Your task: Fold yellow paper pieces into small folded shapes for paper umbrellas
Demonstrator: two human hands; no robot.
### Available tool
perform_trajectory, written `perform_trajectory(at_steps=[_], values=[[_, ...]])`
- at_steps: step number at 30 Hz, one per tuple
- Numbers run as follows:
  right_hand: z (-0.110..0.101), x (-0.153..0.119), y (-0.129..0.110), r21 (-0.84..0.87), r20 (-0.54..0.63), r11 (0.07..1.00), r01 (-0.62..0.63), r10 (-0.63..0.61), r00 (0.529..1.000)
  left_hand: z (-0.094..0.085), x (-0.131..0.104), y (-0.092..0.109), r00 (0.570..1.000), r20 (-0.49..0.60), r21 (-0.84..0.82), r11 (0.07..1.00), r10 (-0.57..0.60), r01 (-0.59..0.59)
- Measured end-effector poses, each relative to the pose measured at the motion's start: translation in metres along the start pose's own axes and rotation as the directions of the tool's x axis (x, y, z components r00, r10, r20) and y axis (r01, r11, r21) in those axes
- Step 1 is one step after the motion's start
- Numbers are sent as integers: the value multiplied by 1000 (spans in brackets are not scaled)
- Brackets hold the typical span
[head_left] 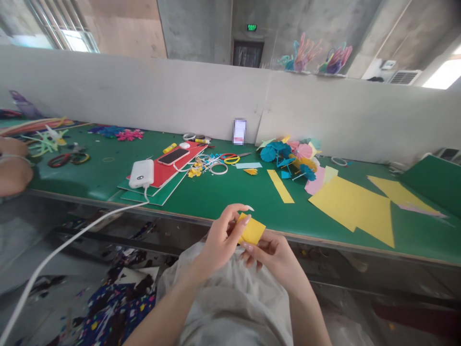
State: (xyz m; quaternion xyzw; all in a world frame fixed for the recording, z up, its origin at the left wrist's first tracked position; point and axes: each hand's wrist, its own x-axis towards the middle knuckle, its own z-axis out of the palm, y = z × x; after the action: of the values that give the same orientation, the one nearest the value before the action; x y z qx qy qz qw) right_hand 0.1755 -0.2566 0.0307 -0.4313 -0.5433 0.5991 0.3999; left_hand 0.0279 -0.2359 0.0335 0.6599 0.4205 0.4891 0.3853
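A small square of yellow paper (254,231) is held over my lap, just in front of the table edge. My left hand (225,231) pinches its left side, thumb on top and index finger raised above it. From the lower right, my right hand (272,251) grips the paper's near edge with the thumb on top; its other fingers are partly hidden beneath. On the table beyond lie a yellow paper strip (280,186) and a large yellow sheet (355,206) with a notch cut from its near edge.
Scissors (230,158), a tape roll (218,168) and paper scraps lie mid-table. Folded paper pieces (277,151) pile up behind. A power bank (141,174) and a phone (174,156) rest on boards; a white cable (90,223) trails off left. Another person's arm (14,166) is at far left.
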Motion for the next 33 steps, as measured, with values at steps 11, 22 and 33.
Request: perform_trajectory(at_steps=[11, 22, 33], values=[[1, -2, -5, -46, 14, 999, 9, -8, 1000, -4, -3, 4, 992, 127, -5, 1000, -22, 23], [2, -6, -5, -80, 11, 997, -11, 12, 1000, -7, -1, 5, 993, 117, 96, 995, 17, -28], [3, -6, -6, 14, -5, 1000, 10, -10, 1000, -4, -1, 5, 997, 80, 33, 999, -17, 14]])
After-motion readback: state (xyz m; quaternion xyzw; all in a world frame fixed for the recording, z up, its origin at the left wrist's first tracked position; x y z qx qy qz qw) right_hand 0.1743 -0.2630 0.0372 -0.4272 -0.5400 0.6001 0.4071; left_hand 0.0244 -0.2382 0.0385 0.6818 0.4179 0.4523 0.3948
